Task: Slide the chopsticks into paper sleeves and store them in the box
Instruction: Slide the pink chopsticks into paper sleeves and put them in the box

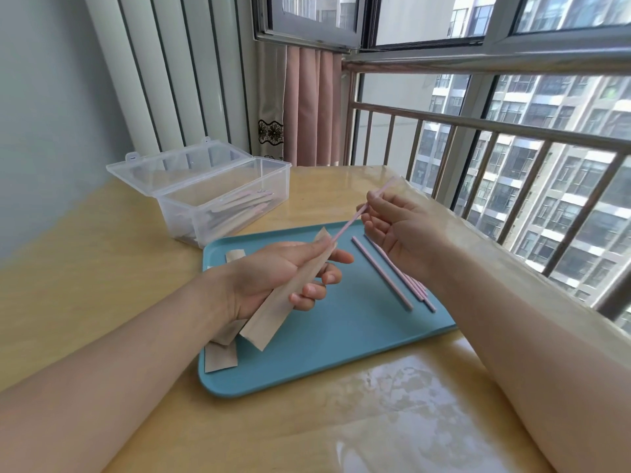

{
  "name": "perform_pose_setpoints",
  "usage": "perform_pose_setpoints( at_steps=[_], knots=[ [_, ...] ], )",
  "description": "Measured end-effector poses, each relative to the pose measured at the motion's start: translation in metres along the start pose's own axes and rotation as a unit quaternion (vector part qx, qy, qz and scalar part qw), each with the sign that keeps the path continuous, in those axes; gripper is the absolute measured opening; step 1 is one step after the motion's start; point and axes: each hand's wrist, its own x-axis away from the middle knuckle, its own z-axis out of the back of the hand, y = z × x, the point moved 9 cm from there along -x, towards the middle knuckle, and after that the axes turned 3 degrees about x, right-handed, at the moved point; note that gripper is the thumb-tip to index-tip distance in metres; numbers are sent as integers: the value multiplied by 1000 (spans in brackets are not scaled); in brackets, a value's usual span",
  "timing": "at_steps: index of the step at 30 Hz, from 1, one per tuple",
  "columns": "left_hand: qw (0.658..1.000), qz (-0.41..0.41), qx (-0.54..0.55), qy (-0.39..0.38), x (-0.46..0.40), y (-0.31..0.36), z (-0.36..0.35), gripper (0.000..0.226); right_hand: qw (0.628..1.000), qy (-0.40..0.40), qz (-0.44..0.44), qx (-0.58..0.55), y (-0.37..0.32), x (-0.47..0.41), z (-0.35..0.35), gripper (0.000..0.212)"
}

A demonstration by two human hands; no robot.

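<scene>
My left hand grips a brown paper sleeve held slanted above the blue tray. My right hand pinches a pink chopstick whose lower tip sits at the sleeve's open top end. Several loose pink chopsticks lie on the tray's right side, partly hidden under my right wrist. More empty sleeves lie on the tray's left side beneath my left hand. The clear plastic box stands open at the back left, with several sleeved chopsticks inside.
The tray rests on a glossy wooden table. A metal railing and windows run along the right edge. A pink curtain hangs behind the table, and a ribbed wall panel stands behind the box.
</scene>
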Motion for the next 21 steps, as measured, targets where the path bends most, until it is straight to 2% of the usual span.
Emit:
perform_pose_setpoints(
  at_steps=[8,11,14,18,21],
  knots=[
    [998,1,-35,47,-2,3,9,46,988,-59,-55,128,18,4,-11,8],
    [995,1,-68,71,-1,2,12,46,995,0,-28,100,10,0,-2,18],
    [992,-4,-97,86,1,3,13,48,987,62,37,144,-9,-2,12,25],
    [989,-14,-101,106,0,7,16,46,973,45,44,223,-7,-1,11,22],
    [988,-20,-96,117,-1,8,19,46,971,11,28,237,0,-1,4,21]
  ],
)
